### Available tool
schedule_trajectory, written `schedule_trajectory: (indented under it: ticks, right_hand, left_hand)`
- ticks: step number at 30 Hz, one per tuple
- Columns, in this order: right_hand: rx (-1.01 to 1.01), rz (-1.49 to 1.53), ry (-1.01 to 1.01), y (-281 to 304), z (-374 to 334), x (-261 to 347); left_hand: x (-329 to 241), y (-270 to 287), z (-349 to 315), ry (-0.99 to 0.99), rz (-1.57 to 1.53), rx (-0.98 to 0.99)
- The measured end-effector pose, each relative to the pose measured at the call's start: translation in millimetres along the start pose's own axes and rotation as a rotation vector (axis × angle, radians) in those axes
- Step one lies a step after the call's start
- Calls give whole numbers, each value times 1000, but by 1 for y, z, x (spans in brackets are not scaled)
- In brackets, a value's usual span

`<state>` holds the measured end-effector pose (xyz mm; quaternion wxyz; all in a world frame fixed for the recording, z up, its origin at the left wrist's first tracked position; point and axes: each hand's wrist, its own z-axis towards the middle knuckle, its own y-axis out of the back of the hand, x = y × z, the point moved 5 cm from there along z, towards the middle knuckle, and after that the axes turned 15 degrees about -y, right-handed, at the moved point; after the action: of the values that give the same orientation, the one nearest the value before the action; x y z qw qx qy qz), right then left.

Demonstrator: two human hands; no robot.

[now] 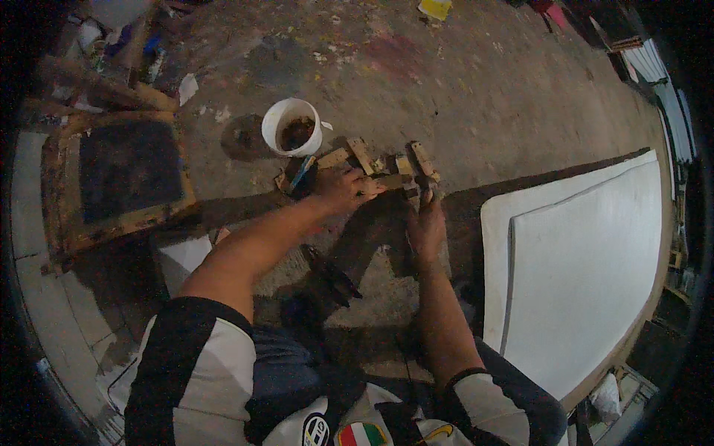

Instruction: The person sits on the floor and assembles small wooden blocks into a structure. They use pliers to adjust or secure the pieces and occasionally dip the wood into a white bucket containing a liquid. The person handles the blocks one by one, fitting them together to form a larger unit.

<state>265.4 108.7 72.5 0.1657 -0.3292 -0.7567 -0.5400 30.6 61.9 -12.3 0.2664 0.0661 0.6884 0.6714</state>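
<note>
Several short pale wood pieces point(359, 156) lie together on the worn floor in front of me. My left hand point(346, 187) rests low over them, its fingertips pressed on a small flat wood piece point(393, 181). My right hand point(427, 227) is closed at the right end of that piece, thumb up; what lies between its fingers is too dark to make out. Just beyond it leans a short wood strip with dark spots point(424, 160). A thin blue tool point(303, 172) lies left of my left hand. Behind stands a white bucket point(271, 123) with brown stuff inside.
At the left is a wood-framed dark panel point(134, 167). To the right lies a large white board point(587, 260). A dark slender object point(335, 276) is on the floor between my arms. A yellow item point(435, 8) sits far off; clutter fills the upper left.
</note>
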Motion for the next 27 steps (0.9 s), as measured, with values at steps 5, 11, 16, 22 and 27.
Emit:
schedule_trajectory:
  ticks: [5, 11, 16, 22, 27]
  right_hand:
    - [72, -16, -13, -21, 23, -10]
    - [33, -41, -67, -31, 14, -11]
    - [78, -45, 45, -32, -15, -10]
    - [68, -90, 263, -30, -56, 15]
    - [100, -239, 182, -57, -48, 1]
  left_hand:
    - [2, 0, -1, 17, 18, -124]
    - [-15, 16, 9, 59, 64, -25]
    - [-2, -14, -7, 65, 55, -87]
    - [5, -21, -13, 138, -7, 55]
    - [-9, 0, 4, 93, 100, 148]
